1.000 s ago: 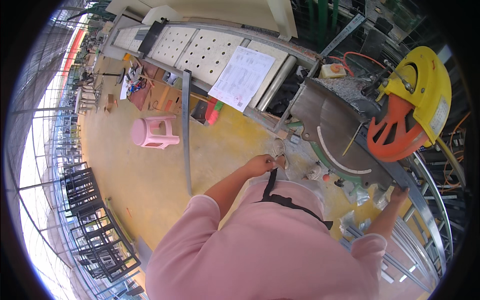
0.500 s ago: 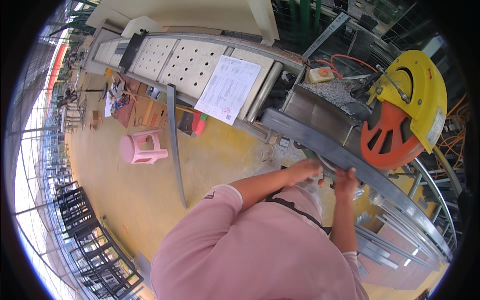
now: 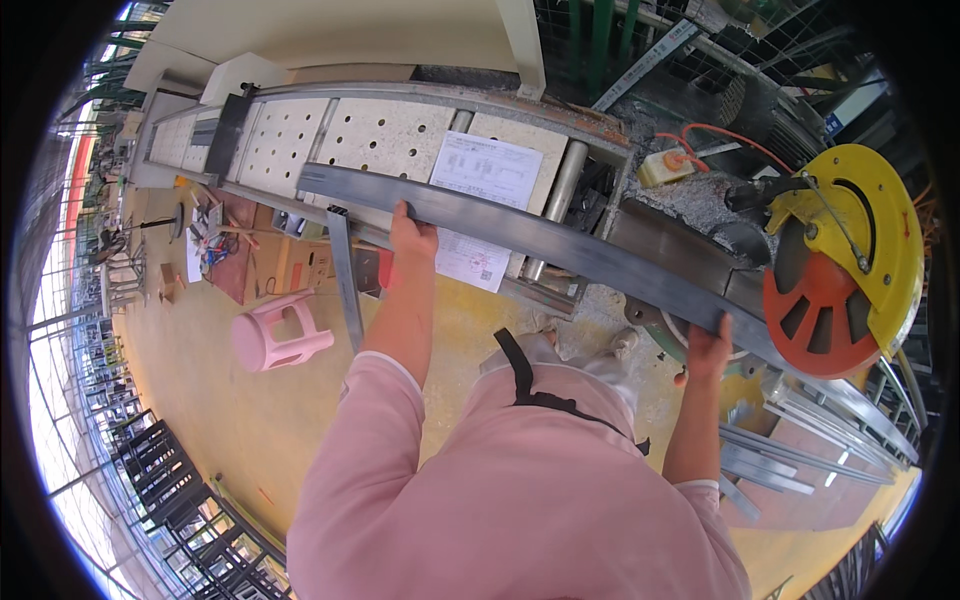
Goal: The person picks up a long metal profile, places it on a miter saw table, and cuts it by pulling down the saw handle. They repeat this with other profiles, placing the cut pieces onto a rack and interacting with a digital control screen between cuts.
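A long grey metal tube [image 3: 540, 238] lies slantwise over the perforated work table and across the saw bed. My left hand [image 3: 413, 236] grips its near side toward the left end, thumb up against the tube and fingers mostly hidden beneath. Farther right, my right hand [image 3: 708, 350] holds the same tube close to the cut-off saw. That saw has a yellow guard [image 3: 895, 225] and an orange slotted lower cover [image 3: 822, 322]. Under the tube, a printed paper sheet [image 3: 488, 168] is partly covered on the table.
The perforated table [image 3: 375, 130] with a steel roller [image 3: 557, 205] runs off to the far left. Another metal bar [image 3: 346, 285] leans against its front edge, near a pink stool [image 3: 280, 332]. More metal profiles [image 3: 765, 465] lie at lower right. An orange cable [image 3: 735, 138] runs behind the saw.
The tube has shifted left, its end now over the table beyond the paper. My left hand has moved from beside my right hand to the tube's left part. Both hands now grip it.
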`<state>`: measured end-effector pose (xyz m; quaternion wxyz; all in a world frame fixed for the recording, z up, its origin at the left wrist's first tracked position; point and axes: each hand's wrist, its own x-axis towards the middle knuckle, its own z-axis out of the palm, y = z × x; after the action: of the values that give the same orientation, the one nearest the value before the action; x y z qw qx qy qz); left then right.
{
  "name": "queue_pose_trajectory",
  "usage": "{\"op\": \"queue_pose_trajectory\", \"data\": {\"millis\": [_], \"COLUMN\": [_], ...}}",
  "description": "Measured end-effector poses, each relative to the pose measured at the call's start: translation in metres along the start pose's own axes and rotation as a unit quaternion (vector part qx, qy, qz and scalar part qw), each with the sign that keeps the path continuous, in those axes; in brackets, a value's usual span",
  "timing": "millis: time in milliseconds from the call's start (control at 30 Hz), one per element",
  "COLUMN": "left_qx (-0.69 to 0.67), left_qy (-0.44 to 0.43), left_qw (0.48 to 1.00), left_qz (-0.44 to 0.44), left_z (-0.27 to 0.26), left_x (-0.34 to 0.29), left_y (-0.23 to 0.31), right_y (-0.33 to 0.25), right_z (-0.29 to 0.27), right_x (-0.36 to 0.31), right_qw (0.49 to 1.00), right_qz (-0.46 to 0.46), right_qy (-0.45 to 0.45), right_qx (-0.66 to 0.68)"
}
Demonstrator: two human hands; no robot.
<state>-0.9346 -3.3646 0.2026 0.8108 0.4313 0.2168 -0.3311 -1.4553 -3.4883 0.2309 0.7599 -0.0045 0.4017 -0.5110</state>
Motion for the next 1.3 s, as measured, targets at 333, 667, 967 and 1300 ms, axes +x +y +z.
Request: {"op": "queue_pose_trajectory", "data": {"millis": [333, 667, 967, 1300], "left_qx": [0.043, 0.014, 0.049, 0.079], "left_qy": [-0.028, -0.035, -0.038, -0.053], "left_qw": [0.984, 0.992, 0.982, 0.980], "left_qz": [-0.172, -0.120, -0.177, -0.176], "left_z": [0.028, 0.024, 0.059, 0.068], "left_x": [-0.061, 0.007, 0.006, 0.045], "left_y": [-0.099, -0.053, -0.073, -0.079], "right_y": [0.187, 0.154, 0.181, 0.076], "right_z": [0.083, 0.067, 0.111, 0.005], "right_x": [0.007, 0.041, 0.047, -0.055], "right_qw": [0.981, 0.999, 0.996, 0.955], "right_qz": [0.180, 0.023, 0.084, 0.161], "right_qy": [-0.026, 0.031, -0.007, -0.062], "right_qx": [-0.071, -0.007, 0.005, -0.243]}}
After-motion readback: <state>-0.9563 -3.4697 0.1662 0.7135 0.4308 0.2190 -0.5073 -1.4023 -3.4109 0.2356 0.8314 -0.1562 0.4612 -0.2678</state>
